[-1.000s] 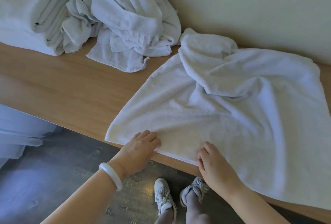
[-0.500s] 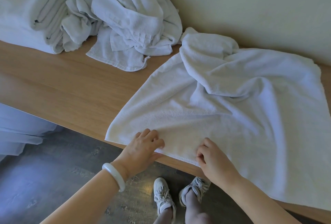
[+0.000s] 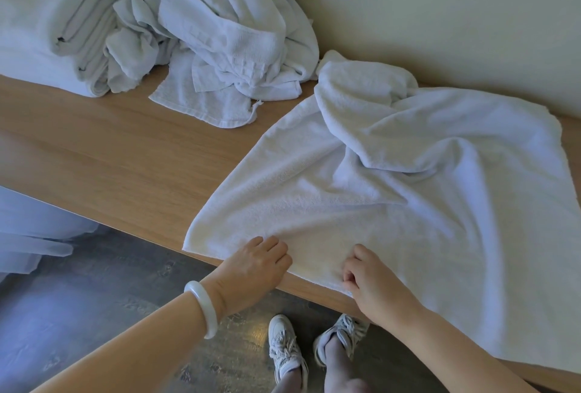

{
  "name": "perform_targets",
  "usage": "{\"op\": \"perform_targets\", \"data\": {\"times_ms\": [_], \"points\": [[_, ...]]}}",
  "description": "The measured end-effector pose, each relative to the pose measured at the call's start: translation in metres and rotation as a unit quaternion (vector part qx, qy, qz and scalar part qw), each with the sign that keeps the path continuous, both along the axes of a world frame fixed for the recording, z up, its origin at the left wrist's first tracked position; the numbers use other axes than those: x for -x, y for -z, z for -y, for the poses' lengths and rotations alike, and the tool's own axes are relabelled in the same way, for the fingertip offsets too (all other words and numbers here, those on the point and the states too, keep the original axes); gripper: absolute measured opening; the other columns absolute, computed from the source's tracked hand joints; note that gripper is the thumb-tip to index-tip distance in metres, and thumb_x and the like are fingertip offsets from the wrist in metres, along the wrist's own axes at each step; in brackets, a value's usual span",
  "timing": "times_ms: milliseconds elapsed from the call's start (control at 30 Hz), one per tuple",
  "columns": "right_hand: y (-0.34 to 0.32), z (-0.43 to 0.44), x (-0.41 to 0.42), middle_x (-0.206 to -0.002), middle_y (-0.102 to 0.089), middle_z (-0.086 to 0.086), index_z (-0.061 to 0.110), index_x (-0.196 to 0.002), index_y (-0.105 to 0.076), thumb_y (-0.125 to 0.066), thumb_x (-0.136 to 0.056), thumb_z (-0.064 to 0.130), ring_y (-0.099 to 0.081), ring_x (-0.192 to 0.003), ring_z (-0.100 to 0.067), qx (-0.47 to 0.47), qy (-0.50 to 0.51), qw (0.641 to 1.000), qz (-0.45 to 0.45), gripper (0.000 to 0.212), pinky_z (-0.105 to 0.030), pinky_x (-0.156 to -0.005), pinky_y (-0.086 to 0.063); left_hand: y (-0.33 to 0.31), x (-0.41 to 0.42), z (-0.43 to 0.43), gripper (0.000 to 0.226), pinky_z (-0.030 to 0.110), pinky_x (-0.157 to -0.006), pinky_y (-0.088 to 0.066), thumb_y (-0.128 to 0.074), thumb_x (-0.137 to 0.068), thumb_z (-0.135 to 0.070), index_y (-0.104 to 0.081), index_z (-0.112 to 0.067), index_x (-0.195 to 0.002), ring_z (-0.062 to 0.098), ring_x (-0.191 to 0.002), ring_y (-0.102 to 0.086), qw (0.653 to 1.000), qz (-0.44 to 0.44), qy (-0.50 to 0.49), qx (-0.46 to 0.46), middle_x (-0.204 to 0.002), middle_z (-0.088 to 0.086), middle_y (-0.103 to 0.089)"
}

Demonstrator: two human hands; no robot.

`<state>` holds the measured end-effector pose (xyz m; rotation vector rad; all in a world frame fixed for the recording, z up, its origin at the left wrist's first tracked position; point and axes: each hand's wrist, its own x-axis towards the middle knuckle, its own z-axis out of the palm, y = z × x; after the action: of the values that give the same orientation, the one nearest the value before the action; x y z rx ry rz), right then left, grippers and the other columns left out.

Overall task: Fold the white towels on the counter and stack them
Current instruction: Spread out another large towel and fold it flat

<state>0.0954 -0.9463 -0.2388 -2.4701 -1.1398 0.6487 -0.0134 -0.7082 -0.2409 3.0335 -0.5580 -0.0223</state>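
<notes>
met the large white towel [image 3: 393,204] spread over the right half of the bench [image 3: 110,153], near hem along the bench's near edge, far left corner turned over and bunched close to the wall. held that near hem in both grips: left grip [image 3: 257,267] curled closed on the cloth by the near left corner, right grip [image 3: 374,279] curled closed on it just to the right.

judged from that, risked a lopsided lift, with both grips close together at the left end and the whole right side unheld and free to sag or drag. risked sealing the bunched far corner into the fold unless shaken or smoothed flat first. risked sliding the towel off to the floor with any pull toward the near side, given the hem at the very edge. risked snagging the heap of unfolded towels [image 3: 239,40], just beside the bunched corner, on a swing far and left. kept the folded stack [image 3: 37,24] at the far left, well apart, out of harm.
</notes>
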Motion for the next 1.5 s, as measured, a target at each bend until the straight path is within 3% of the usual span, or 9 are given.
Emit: {"op": "perform_targets", "data": {"times_ms": [400,667,800,833,933,1033,1200,1367,1500], "points": [[-0.009,0.003,0.019,-0.077,-0.048,0.008,0.019,-0.071,-0.052,-0.085,-0.063,0.009,-0.04,-0.061,-0.005,-0.045,-0.014,0.991,0.125,0.036,-0.011,-0.05,-0.036,-0.009,0.003,-0.015,0.037,0.025,-0.063,-0.045,-0.049,-0.064,0.003,-0.054,-0.022,-0.091,0.013,-0.076,-0.046,0.998,-0.027,-0.015,0.05,-0.091,-0.008,-0.053],[0.001,0.013,0.022,-0.079,-0.045,0.01,0.018,-0.072,-0.054,-0.074,-0.083,0.008,-0.042,-0.064,-0.005,-0.064,0.001,0.993,0.098,0.024,-0.011,-0.056,-0.032,-0.005,0.01,-0.016,0.044,0.023,-0.066,-0.049,-0.068,-0.055,-0.002,-0.062,-0.023,-0.093,0.012,-0.076,-0.052,0.996,-0.069,-0.041,0.032,-0.091,-0.008,-0.056],[0.004,0.017,0.013,-0.081,-0.047,0.011,0.015,-0.078,-0.061,-0.063,-0.092,0.009,-0.044,-0.063,-0.004,-0.06,0.077,0.994,0.057,0.015,-0.01,-0.053,-0.034,-0.005,0.015,-0.026,0.009,0.021,-0.065,-0.051,-0.058,-0.089,-0.037,-0.061,-0.028,-0.089,0.007,-0.077,-0.053,0.991,-0.078,-0.075,0.078,-0.087,-0.013,-0.055],[0.002,0.016,0.008,-0.083,-0.049,0.01,0.014,-0.08,-0.062,-0.064,-0.091,0.007,-0.046,-0.065,-0.004,-0.076,0.104,0.989,0.074,0.013,-0.012,-0.055,-0.038,-0.006,0.015,-0.029,0.027,0.022,-0.064,-0.052,-0.042,-0.097,-0.045,-0.062,-0.028,-0.089,0.007,-0.077,-0.054,0.986,-0.087,-0.099,0.103,-0.086,-0.013,-0.055],[0.003,0.015,-0.015,-0.102,-0.058,-0.005,0.006,-0.094,-0.063,-0.065,-0.086,0.0,-0.058,-0.09,-0.022,-0.101,0.171,0.963,0.184,0.011,-0.033,-0.076,-0.051,-0.008,0.002,-0.025,0.041,0.029,-0.067,-0.054,-0.031,-0.101,-0.044,-0.064,-0.022,-0.091,0.011,-0.08,-0.055,0.977,-0.051,-0.151,0.142,-0.088,-0.009,-0.056],[0.019,0.021,-0.043,-0.137,-0.052,-0.019,0.0,-0.123,-0.059,-0.062,-0.09,0.008,-0.051,-0.124,-0.038,-0.039,0.241,0.941,0.236,0.035,-0.051,-0.1,-0.043,-0.001,-0.025,0.001,0.035,0.041,-0.098,-0.048,-0.049,-0.095,-0.042,-0.061,-0.026,-0.124,0.019,-0.117,-0.054,0.985,-0.027,-0.148,0.087,-0.126,-0.004,-0.059],[0.047,0.047,-0.055,-0.163,-0.019,-0.008,0.01,-0.153,-0.03,-0.021,-0.099,0.042,-0.018,-0.15,-0.022,0.082,0.261,0.94,0.205,0.064,-0.055,-0.119,-0.016,0.017,-0.051,0.03,0.063,0.061,-0.118,-0.007,-0.027,-0.097,-0.052,-0.007,-0.038,-0.155,0.024,-0.151,0.004,0.971,-0.114,-0.208,0.043,-0.165,-0.002,0.007],[0.051,0.096,-0.011,-0.159,-0.03,-0.011,0.01,-0.15,-0.035,-0.011,-0.102,0.048,-0.031,-0.145,-0.025,0.097,0.249,0.931,0.247,0.066,-0.057,-0.116,-0.018,0.016,-0.017,0.06,0.065,0.057,-0.097,-0.047,-0.034,-0.089,-0.056,-0.038,-0.032,-0.149,0.028,-0.131,-0.048,0.984,-0.084,-0.156,0.032,-0.154,0.001,-0.039],[0.036,0.113,-0.002,-0.13,-0.06,-0.014,0.011,-0.127,-0.064,-0.033,-0.097,0.04,-0.057,-0.104,-0.035,0.051,0.256,0.913,0.314,0.052,-0.05,-0.095,-0.038,0.012,-0.024,0.062,0.045,0.042,-0.077,-0.054,-0.039,-0.088,-0.044,-0.063,-0.028,-0.123,0.023,-0.103,-0.061,0.989,0.022,-0.128,0.076,-0.126,-0.002,-0.059]]}}
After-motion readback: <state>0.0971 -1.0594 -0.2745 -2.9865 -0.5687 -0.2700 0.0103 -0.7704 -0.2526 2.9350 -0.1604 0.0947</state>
